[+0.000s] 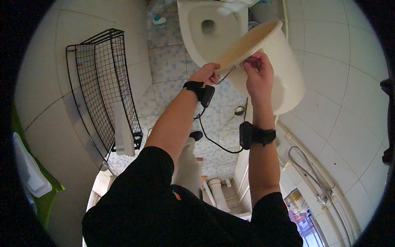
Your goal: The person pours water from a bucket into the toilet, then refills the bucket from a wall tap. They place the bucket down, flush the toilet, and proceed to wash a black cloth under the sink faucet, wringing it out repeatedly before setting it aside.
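A large cream plastic bucket [285, 71] is tilted, its mouth facing up and left over the front of a white toilet bowl [191, 40]. My left hand [206, 73] is closed at the lower left of the bucket's rim. Beside those fingers, a thin wire handle [226, 75] runs along the bucket's outside. My right hand [260, 74] has its thumb and curled fingers at the outer side, just under the rim; exactly what they pinch there is hidden. The bucket's contents cannot be seen. Each wrist wears a black strapped device, with a black cable hanging between them.
A black wire basket [103, 77] is fixed to the left wall. A floor drain [239, 110] lies in the blue-patterned tiles. Along the right wall run pipes and a shower hose [311, 174]. A white and teal item [160, 21] sits left of the toilet.
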A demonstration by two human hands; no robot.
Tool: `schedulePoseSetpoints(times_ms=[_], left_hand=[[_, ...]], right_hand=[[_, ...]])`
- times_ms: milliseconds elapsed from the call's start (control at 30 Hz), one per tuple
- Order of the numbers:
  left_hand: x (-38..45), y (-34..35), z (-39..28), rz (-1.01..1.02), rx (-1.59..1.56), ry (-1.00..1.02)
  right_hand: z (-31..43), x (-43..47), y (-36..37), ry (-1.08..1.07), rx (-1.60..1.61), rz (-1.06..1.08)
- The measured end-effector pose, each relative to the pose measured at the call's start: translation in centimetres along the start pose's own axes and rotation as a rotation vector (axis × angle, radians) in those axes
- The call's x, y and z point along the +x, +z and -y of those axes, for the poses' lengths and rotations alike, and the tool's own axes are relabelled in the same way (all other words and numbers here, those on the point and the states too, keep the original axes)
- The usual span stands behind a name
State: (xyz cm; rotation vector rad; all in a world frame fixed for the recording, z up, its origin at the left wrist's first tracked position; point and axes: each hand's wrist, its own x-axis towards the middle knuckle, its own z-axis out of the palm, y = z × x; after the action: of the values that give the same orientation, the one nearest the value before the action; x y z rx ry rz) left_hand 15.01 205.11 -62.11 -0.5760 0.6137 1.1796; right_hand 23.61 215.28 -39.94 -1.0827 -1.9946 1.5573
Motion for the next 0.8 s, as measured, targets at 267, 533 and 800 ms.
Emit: schedulePoseSetpoints(times_ms=[267,533,800], left_hand=[[-0.2,0.7,0.5,0.142,-0.154,-0.016],[-1.1,2.7,1.1,0.190,-0.287,0.004],[-0.9,3.4,2.5,0.302,-0.405,-0.048]], right_hand=[[2.1,1.6,1.6,0.003,-0.100,0.126],[3.8,3.4,2.4,-0.048,-0.111,0.284],[4.3,4.0,2.0,-0.038,-0.059,0.383]])
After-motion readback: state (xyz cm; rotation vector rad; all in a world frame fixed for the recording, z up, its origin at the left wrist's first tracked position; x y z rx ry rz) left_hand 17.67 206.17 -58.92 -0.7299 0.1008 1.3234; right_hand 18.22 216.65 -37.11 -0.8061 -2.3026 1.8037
